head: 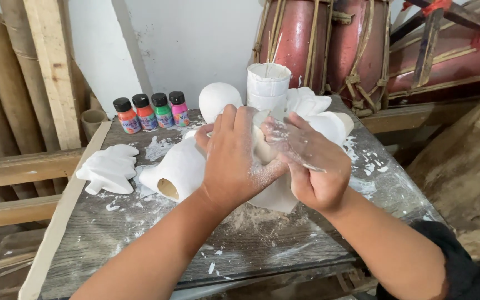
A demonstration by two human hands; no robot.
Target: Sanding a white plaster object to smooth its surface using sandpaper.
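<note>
A white plaster figure (180, 166) with a hollow open base lies on its side on the grey wooden table (140, 233). My left hand (234, 158) rests on top of it, fingers curled over its upper part. My right hand (312, 166), dusted with white powder, grips the figure's right side, and a small thin piece seems pressed under its fingers. Most of the figure's middle is hidden by both hands. White dust lies on the table under them.
Several small paint bottles (152, 113) stand at the table's back left. A white leaf-shaped cast (109, 168) lies at the left edge. A white round cast (218, 99), a white cup (268, 84) and other white casts (312, 108) sit behind. Red drums (329, 44) and wooden planks (51, 66) surround.
</note>
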